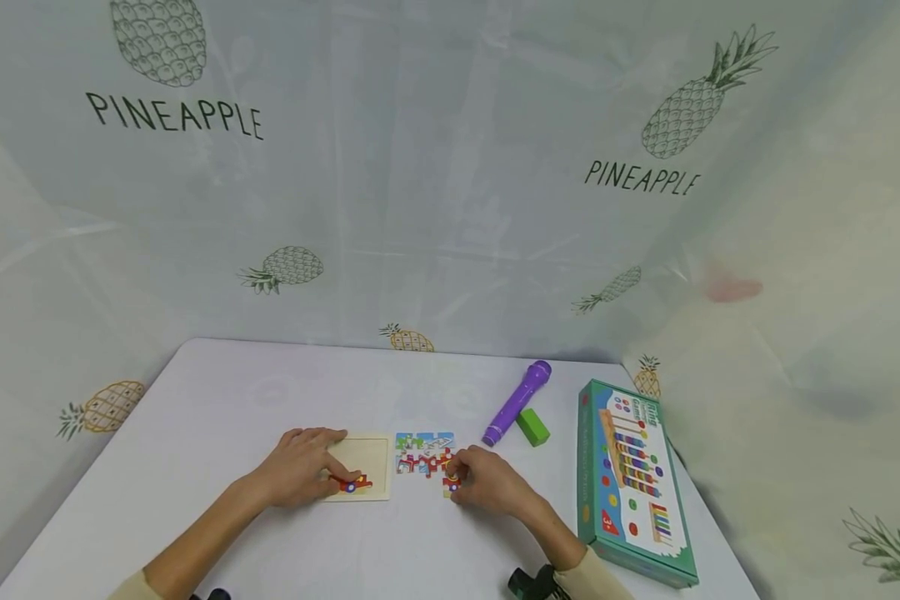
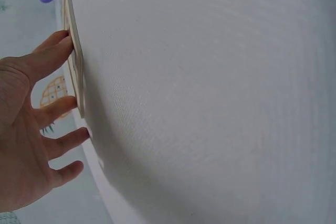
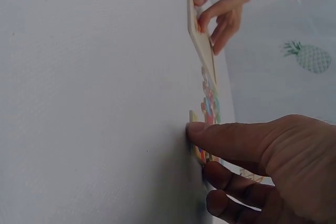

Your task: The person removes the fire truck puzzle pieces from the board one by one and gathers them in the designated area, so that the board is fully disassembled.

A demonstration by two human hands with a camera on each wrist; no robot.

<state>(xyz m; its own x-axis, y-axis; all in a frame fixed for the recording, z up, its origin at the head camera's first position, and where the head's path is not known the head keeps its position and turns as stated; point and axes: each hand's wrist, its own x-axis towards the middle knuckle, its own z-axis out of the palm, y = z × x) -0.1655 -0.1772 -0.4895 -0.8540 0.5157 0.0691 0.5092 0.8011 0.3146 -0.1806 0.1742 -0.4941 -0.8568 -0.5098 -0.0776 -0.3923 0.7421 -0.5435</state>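
A shallow wooden puzzle tray [image 1: 371, 467] lies on the white table, with red vehicle puzzle pieces [image 1: 360, 483] near its lower edge. Over the tray's left side spreads my left hand [image 1: 303, 467], its thumb touching those pieces and its other fingers extended. In the left wrist view, the thumb and a finger of the left hand [image 2: 42, 98] meet the tray's edge [image 2: 76, 61]. Right of the tray, partly joined puzzle pieces [image 1: 423, 454] form a colourful block. My right hand [image 1: 491, 482] pinches a puzzle piece [image 1: 450, 485] at that block's lower right corner; its fingers partly cover it.
Behind the right hand lie a purple toy microphone [image 1: 517, 404] and a green block [image 1: 533, 427]. A green toy box [image 1: 637, 483] lies along the table's right side. Pineapple-print sheeting [image 1: 450, 183] hangs behind the table and at its sides.
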